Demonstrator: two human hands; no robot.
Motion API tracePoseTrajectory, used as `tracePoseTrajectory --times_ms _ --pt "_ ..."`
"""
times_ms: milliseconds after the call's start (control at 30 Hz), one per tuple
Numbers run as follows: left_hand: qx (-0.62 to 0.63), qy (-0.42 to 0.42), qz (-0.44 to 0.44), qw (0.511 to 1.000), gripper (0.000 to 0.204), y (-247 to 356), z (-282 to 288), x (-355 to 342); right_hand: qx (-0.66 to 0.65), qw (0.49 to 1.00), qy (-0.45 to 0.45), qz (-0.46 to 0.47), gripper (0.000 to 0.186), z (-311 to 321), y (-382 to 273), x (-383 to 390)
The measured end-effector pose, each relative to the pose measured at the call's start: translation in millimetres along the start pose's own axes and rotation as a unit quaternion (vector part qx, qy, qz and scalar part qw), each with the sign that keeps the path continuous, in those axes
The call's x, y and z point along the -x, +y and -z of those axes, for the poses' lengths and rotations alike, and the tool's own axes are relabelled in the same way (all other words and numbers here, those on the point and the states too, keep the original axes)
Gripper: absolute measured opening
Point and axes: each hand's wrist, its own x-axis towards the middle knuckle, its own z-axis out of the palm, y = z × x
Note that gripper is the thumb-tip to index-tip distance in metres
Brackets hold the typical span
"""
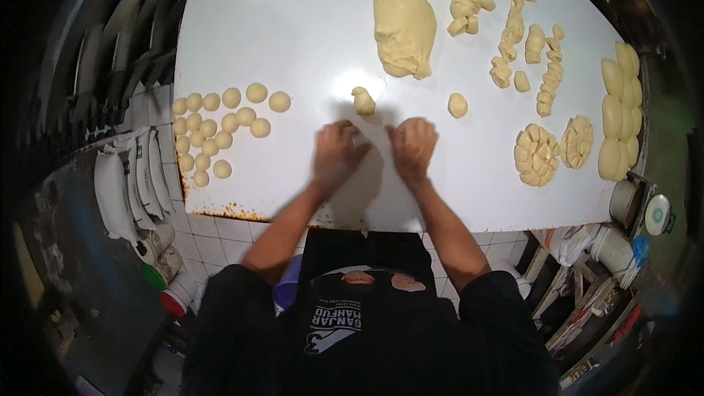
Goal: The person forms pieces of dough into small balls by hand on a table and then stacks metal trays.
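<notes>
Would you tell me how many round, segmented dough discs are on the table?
2. Both lie on the table, right of the right hand: the left disc and the right disc beside it. None looks hidden.

Glossy white counter (279,22), rust-orange along its near edge. Pale yellow dough mound (404,28), matching cream-yellow dough balls (220,128) and cut dough pieces (539,66). Black shirt (352,330) with white printed emblem. White floor tiles (220,238) gridded in dark grout. Red-and-green capped bottles (165,286).
</notes>
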Motion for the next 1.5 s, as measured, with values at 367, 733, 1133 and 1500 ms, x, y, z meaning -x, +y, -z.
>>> tracePoseTrajectory --times_ms 367,733,1133,1500 --pt "0.045 0.113 0.082 0.989 0.019 30 -33 22 -0.006 0.985 -0.003 0.175 0.027 -3 21 45" --pt "0.06 0.195 0.027 0.979 0.019 37 -37 53 -0.104 0.95 -0.14 0.26 0.029 19 40 47" --pt "0.049 0.183 0.118 0.975 0.016 -2 -10 79 -0.081 0.946 -0.178 0.258 0.029 39 88 -8" --pt "-0.057 0.249 0.212 0.943 0.015 -6 3 70 -0.061 0.966 -0.085 0.236 0.023 31 46 -35"
